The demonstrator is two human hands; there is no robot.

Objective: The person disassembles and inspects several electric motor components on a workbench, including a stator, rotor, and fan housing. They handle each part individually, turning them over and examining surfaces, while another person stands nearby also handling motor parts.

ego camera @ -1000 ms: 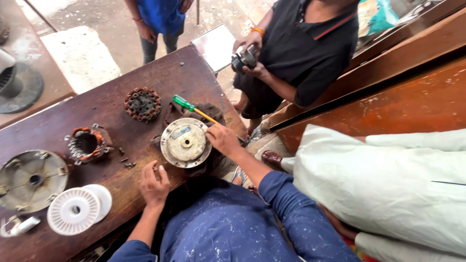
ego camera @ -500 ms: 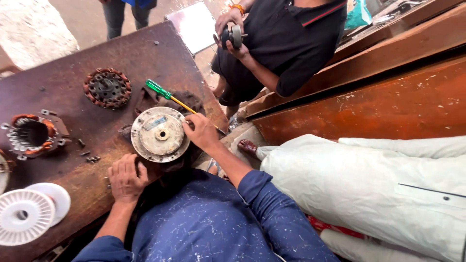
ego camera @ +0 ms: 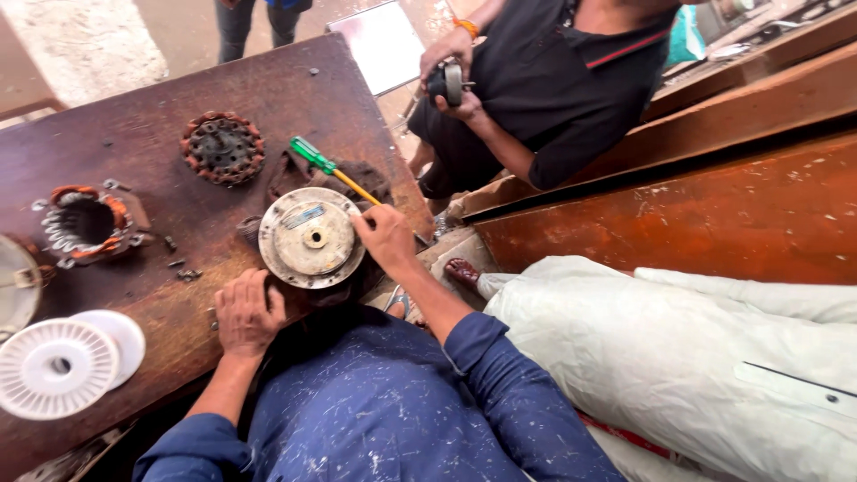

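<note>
A round grey metal motor cover lies on a dark cloth on the worn brown table. My right hand rests at the cover's right rim. It is closed on the yellow shaft of a green-handled screwdriver that points away up-left. My left hand lies on the table just below the cover's left side, fingers bent and holding nothing. Blue sleeves cover both arms.
A rusty rotor, a copper-wound stator, loose screws and white plastic discs lie to the left. A person in black holds a small round part. A person in white cloth sits at right beside wooden planks.
The view has swung, so the table things sit further left in the picture. Both hands stay by the cover. The person in black has brought the small round part up.
</note>
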